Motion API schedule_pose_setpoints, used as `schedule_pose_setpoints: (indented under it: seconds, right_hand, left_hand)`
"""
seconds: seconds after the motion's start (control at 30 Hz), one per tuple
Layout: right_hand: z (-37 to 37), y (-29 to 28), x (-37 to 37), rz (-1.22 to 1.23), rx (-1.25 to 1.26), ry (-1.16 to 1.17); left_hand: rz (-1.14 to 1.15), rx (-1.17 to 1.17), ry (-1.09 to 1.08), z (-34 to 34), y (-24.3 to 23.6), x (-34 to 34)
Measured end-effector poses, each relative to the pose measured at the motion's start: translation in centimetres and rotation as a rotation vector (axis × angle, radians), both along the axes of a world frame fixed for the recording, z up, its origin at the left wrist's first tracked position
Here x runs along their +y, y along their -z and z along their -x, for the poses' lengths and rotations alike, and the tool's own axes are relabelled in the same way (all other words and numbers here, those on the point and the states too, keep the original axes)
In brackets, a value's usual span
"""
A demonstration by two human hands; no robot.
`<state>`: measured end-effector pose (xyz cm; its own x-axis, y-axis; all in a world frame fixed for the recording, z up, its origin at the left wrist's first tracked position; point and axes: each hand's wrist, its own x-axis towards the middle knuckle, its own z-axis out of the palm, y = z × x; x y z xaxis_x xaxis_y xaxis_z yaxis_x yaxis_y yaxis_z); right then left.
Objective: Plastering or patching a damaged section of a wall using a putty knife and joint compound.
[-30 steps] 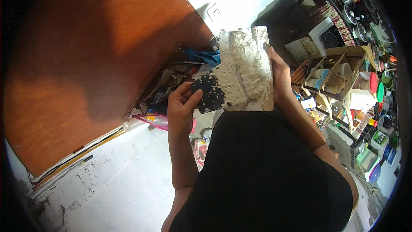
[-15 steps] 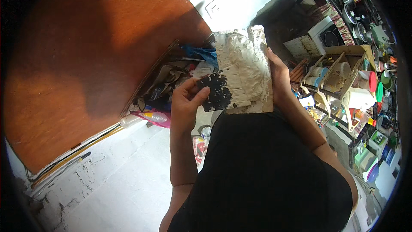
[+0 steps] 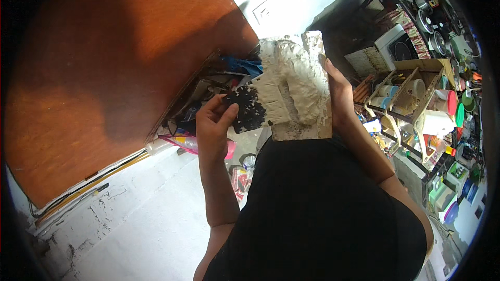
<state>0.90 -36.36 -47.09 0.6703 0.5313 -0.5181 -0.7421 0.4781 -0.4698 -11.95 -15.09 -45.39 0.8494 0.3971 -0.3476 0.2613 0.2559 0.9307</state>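
My left hand point(image 3: 212, 125) pinches the edge of a flat black scraper point(image 3: 247, 110) between thumb and fingers. Pale putty covers the scraper's far part and dots its black face. Its coated end lies over a putty-smeared board point(image 3: 301, 131), where a thick, ridged mound of cream putty point(image 3: 302, 83) is heaped. A dark groove runs between the scraper's putty and the mound. My right hand point(image 3: 341, 93) is closed on the board's right edge, thumb along the side; its other fingers are hidden behind the board.
An orange-brown wooden panel point(image 3: 78, 83) fills the left. Below it stands a cracked white wall point(image 3: 151, 213). Beyond the board are a blue plastic bag point(image 3: 242, 66) and clutter. At right, a rack point(image 3: 398, 91) holds jars and containers, with a stove point(image 3: 401, 47) farther off.
My left hand and the scraper have moved left, drawing partly off the putty mound and baring a groove beside it. The board and my right hand stay nearly in place.
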Motion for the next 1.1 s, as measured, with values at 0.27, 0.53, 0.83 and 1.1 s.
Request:
schedule_pose_setpoints:
  seconds: [0.27,0.53,0.83,1.1]
  right_hand:
    - [0.4,0.0,0.1,-0.026,0.035,-0.03]
    - [0.3,-0.6,0.0,0.006,-0.015,-0.088]
    - [0.1,0.0,-0.6,-0.048,0.045,-0.109]
    - [0.0,0.3,-0.5,-0.069,0.012,-0.087]
  left_hand:
    - [-0.054,-0.083,-0.05,-0.3,0.1,-0.2]
    - [-0.131,-0.046,0.035,-1.4,-1.1,0.2]
    - [-0.136,-0.033,-0.05,-1.9,-0.3,1.2]
    - [-0.242,0.009,0.048,-2.3,-1.1,0.8]
